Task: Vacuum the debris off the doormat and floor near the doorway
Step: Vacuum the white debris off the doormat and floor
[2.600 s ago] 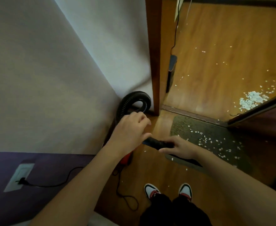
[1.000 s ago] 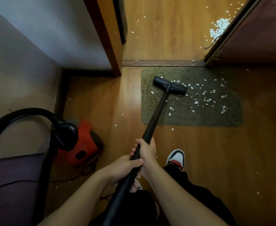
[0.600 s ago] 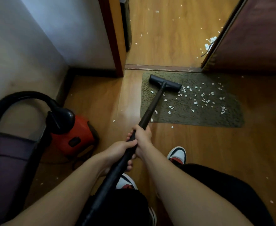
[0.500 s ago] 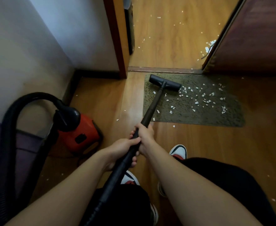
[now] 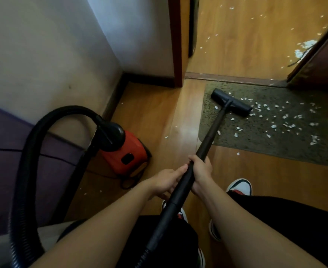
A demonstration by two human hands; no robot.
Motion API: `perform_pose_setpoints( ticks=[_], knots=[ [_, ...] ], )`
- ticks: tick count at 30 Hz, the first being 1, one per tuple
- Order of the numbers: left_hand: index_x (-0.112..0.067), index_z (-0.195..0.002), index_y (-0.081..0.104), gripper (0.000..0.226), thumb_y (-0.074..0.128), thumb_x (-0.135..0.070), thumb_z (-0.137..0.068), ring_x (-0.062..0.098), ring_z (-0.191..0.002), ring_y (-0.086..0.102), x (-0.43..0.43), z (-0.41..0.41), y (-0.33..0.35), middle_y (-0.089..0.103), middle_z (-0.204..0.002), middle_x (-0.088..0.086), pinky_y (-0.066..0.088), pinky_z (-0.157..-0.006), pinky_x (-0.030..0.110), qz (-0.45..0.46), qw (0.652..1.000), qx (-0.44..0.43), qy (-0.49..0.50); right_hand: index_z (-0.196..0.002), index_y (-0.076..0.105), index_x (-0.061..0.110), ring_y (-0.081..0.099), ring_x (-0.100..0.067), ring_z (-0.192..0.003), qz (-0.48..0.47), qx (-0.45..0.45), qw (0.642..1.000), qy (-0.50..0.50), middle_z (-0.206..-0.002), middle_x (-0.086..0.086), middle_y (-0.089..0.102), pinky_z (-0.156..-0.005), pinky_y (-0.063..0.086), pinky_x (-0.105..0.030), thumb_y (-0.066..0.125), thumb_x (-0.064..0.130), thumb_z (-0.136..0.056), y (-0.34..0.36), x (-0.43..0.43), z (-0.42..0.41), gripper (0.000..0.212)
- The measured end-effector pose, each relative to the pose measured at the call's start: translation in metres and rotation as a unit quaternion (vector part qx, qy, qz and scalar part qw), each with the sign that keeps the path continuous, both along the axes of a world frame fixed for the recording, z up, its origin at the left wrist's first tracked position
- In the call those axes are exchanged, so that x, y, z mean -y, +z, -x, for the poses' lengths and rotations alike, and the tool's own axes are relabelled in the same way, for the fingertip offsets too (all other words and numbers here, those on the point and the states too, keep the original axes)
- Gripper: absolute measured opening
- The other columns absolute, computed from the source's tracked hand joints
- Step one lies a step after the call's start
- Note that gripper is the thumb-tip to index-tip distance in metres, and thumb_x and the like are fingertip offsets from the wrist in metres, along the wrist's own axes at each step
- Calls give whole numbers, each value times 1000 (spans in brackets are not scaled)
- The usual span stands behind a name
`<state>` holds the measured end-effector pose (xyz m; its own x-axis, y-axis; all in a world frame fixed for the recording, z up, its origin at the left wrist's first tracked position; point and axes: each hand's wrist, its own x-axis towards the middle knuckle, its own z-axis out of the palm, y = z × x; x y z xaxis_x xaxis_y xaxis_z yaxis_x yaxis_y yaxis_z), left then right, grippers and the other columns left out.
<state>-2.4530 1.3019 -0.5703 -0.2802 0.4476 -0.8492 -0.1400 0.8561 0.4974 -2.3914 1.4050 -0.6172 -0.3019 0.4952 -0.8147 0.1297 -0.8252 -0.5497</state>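
both the left grip (image 5: 166, 183) and right grip (image 5: 201, 172) clench the black vacuum wand (image 5: 214, 128). its floor head (image 5: 230, 103) sits on the doormat (image 5: 265, 146) near the far left corner, with white debris (image 5: 273, 126) scattered to the right.
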Motion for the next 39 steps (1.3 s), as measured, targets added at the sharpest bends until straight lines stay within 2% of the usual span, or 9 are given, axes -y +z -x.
perform_pose_setpoints(
  ticks=[3,5,7,10,12,15,20,27,39],
  knots=[
    [-25,-101,62,77,29,-90,-76,13,-88,56,20,29,-33,56,-92,-6,46,-83,35,-20,975,-173,-134,-120,60,7,56,-15,-47,5,-8,1000,-9,-69,-5,57,-44,50,-26,63,3,-95,-10,9,6,25],
    [-31,-115,60,77,21,-87,-79,14,-103,54,34,46,-56,55,-103,-7,44,-97,45,-42,959,-224,-167,-120,60,9,56,-16,-47,10,-17,1000,-15,-68,-6,57,-43,49,-27,63,3,-95,-12,13,11,26],
    [-34,-127,55,70,19,-79,-86,14,-117,50,46,59,-76,54,-120,-8,41,-103,49,-46,948,-269,-166,-121,59,8,55,-16,-46,6,-14,1000,-18,-67,-7,55,-42,49,-27,63,1,-94,-15,15,15,28],
    [-27,-147,39,61,26,-62,-99,18,-142,30,60,77,-97,34,-153,-4,31,-115,45,29,894,-395,-211,-130,56,8,55,-15,-45,-2,-4,1000,-16,-68,-7,56,-41,48,-27,64,-1,-93,-20,19,17,39],
    [-22,-156,24,64,29,-56,-102,20,-151,13,68,87,-107,13,-164,-1,22,-120,42,89,866,-433,-234,-135,54,11,56,-15,-45,-3,-2,1000,-17,-70,-8,56,-41,48,-27,65,-2,-92,-23,18,18,45],
    [-18,-159,7,72,29,-54,-102,19,-153,0,80,98,-124,-5,-167,1,18,-122,41,147,858,-422,-252,-136,54,11,56,-15,-46,-8,-3,1000,-15,-71,-8,57,-40,48,-26,65,-2,-92,-26,17,19,47],
    [-12,-158,-7,77,29,-51,-103,17,-153,-6,98,98,-145,-19,-165,0,17,-123,41,203,865,-380,-256,-130,57,9,55,-14,-46,-17,-4,1000,-7,-73,-8,57,-40,48,-25,65,-2,-92,-27,20,20,41],
    [-10,-157,-12,82,36,-47,-101,17,-153,-9,100,97,-156,-26,-163,1,16,-123,41,222,852,-415,-228,-97,58,7,54,-14,-47,4,4,1000,1,-72,-7,57,-38,47,-23,66,1,-93,-20,19,20,11],
    [-7,-155,-17,105,46,-61,-91,22,-151,-17,91,101,-182,-37,-158,3,11,-124,46,226,875,-388,-179,-91,58,8,53,-14,-45,-1,14,1000,2,-66,-6,55,-37,45,-25,67,1,-93,-22,17,20,11]
  ],
)
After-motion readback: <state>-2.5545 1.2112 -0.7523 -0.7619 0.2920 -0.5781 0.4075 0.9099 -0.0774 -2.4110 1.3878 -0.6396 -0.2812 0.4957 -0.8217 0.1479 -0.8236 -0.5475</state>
